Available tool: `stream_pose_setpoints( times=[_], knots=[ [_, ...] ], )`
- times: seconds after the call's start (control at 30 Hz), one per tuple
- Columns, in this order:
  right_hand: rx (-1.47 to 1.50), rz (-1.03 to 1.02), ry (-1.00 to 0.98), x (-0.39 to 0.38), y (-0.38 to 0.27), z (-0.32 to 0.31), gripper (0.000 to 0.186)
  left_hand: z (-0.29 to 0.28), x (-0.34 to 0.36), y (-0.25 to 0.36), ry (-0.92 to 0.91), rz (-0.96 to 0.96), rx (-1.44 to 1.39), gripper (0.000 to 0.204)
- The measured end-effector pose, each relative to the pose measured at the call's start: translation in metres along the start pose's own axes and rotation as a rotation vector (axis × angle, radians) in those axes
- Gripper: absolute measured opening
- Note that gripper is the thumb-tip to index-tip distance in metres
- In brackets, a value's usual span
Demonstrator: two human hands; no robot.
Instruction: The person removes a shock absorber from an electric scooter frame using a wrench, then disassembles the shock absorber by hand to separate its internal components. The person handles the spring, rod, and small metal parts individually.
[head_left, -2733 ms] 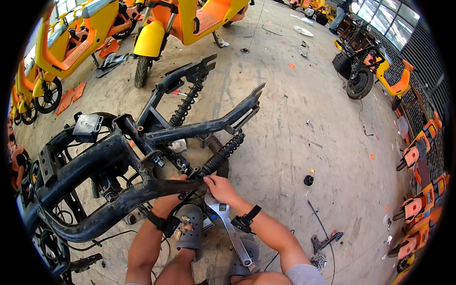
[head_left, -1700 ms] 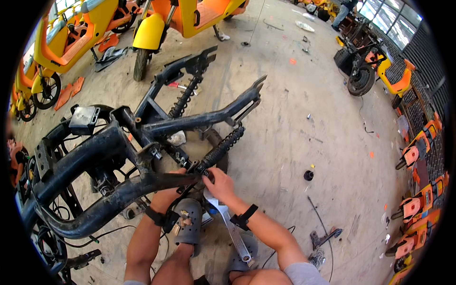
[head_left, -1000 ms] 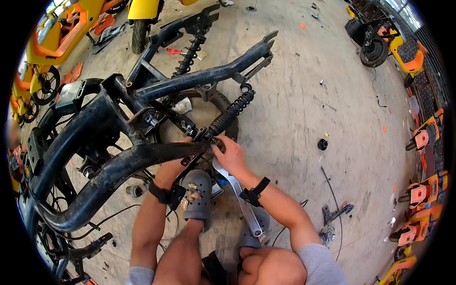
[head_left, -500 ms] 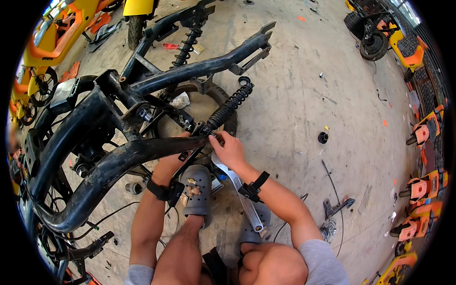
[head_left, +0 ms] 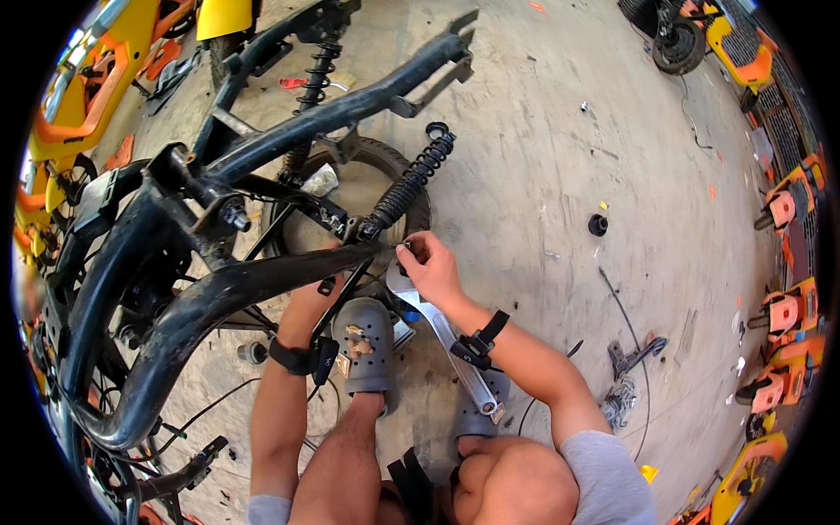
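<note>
A black coil-spring shock absorber [head_left: 406, 191] leans beside the black motorcycle frame [head_left: 254, 284], its lower end by the tip of a bent frame tube. Just right of that tip, my right hand [head_left: 432, 269] pinches a small dark part [head_left: 406, 248], too small to identify. Below this hand a large silver adjustable wrench [head_left: 451, 347] lies slanting across the floor. My left hand [head_left: 308, 304] reaches behind the bent tube near the shock's lower end. The tube hides its fingers, so its grip does not show.
A wheel with a tyre [head_left: 420, 210] lies behind the shock. My grey clog [head_left: 366, 346] stands between my arms. A black cable [head_left: 623, 306] and a metal bracket [head_left: 637, 350] lie on the concrete at right. Yellow-orange motorcycles [head_left: 92, 96] stand at far left.
My right hand has shifted slightly right, away from the shock's lower end, with the small dark part in its fingers. My left hand stays behind the tube. The view has shifted slightly.
</note>
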State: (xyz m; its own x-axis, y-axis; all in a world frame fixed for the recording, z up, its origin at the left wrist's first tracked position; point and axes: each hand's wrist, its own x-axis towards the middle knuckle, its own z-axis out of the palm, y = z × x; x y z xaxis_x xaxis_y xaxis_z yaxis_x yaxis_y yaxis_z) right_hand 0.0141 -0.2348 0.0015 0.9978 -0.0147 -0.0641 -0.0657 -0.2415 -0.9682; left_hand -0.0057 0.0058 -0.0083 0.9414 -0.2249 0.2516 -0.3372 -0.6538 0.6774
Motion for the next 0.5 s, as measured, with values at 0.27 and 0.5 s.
stream_pose_setpoints(
  times=[0.27,0.5],
  knots=[
    [0.533,0.347,0.039,0.003,0.006,-0.001,0.021,0.006,-0.012,-0.017,0.040,-0.018,-0.002,0.022],
    [0.651,0.465,0.078,0.029,0.012,-0.032,0.020,-0.005,-0.012,0.029,0.037,-0.879,-0.517,0.022]
  ],
)
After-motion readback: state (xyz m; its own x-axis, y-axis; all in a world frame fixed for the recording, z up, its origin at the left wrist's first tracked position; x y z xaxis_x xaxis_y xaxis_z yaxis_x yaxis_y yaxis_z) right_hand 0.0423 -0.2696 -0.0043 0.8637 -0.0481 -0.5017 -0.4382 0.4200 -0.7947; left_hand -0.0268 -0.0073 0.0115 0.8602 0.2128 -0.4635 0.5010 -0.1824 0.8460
